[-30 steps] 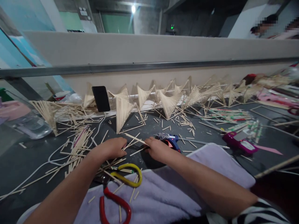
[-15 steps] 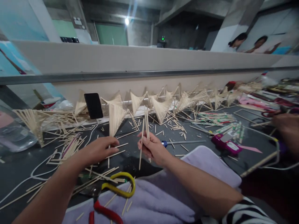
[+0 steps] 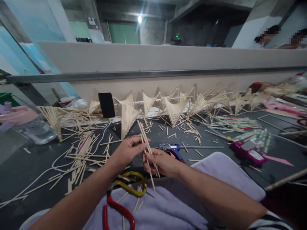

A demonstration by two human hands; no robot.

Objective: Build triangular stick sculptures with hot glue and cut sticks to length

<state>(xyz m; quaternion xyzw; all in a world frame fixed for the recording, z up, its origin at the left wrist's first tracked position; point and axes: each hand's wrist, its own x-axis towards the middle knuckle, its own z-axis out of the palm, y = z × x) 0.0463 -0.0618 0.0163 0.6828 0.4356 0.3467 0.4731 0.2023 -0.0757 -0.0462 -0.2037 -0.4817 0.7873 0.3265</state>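
Observation:
A few thin wooden sticks (image 3: pixel 145 140) stand nearly upright between my hands, spread slightly apart. My right hand (image 3: pixel 163 162) is closed round their lower part. My left hand (image 3: pixel 130 150) pinches the sticks higher up with thumb and fingertips. Behind the right hand lies a blue glue gun (image 3: pixel 176 151), partly hidden. Pliers with one yellow and one red handle (image 3: pixel 122 209) rest on the purple towel (image 3: pixel 165 204) below the hands. Loose sticks (image 3: pixel 79 163) are heaped on the dark table (image 3: pixel 14 169) left of my left hand.
Fanned stick structures (image 3: pixel 175 110) line the low wall, with a black phone (image 3: pixel 106 105) among them. A clear pink-topped jug (image 3: pixel 38 127) stands left, beyond a white cable (image 3: pixel 51 167). A magenta device (image 3: pixel 248 152) lies right. Two people appear beyond the wall.
My left hand has moved right to the sticks and closed on them. The sticks now lean left at the top. The view has shifted left, and the glue gun shows more.

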